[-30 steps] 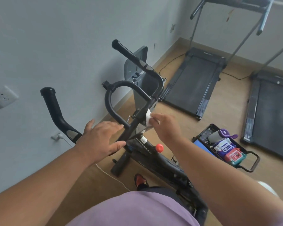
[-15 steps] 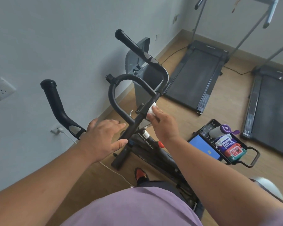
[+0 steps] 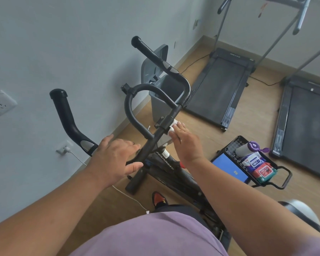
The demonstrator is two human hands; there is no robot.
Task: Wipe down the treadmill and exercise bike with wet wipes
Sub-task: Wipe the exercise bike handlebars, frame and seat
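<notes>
My right hand (image 3: 187, 143) presses the wipe (image 3: 172, 126) against the bike (image 3: 166, 122) stem; my left hand (image 3: 116, 159) hovers open.

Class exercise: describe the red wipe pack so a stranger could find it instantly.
Start at the black basket on the floor right of the exercise bike. The red wipe pack lies nearest its handle, beside a white-and-blue pack; it alone is red with teal edges.

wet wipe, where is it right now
In the head view the wet wipe is near centre, pressed by the right hand against the right side of the exercise bike's handlebar stem, just below its clamp.
</notes>
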